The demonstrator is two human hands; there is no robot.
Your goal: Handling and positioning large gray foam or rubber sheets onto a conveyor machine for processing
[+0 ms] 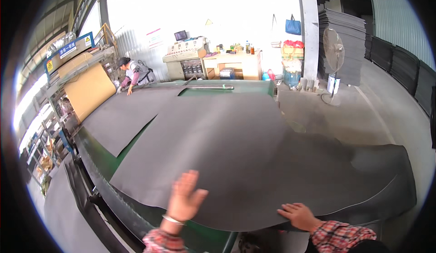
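A large dark grey sheet (pixel 218 153) lies over a green conveyor table (pixel 200 237), its right part spilling past the table's side in a wavy fold. Above the sheet's near edge, my left hand (pixel 184 197) is held with fingers stretched and thumb apart, holding nothing; whether it touches the sheet I cannot tell. My right hand (pixel 299 215) rests on the near edge farther right, fingers laid flat on the surface. A second grey sheet (pixel 125 116) lies at the far left, beyond a strip of green belt.
A co-worker (pixel 136 73) leans over the far left sheet beside a machine with a tan panel (pixel 91 89). Behind stand a control console (pixel 185 50) and a wooden desk (pixel 234 64). To the right are a standing fan (pixel 334 50) and stacked grey sheets (pixel 349 35).
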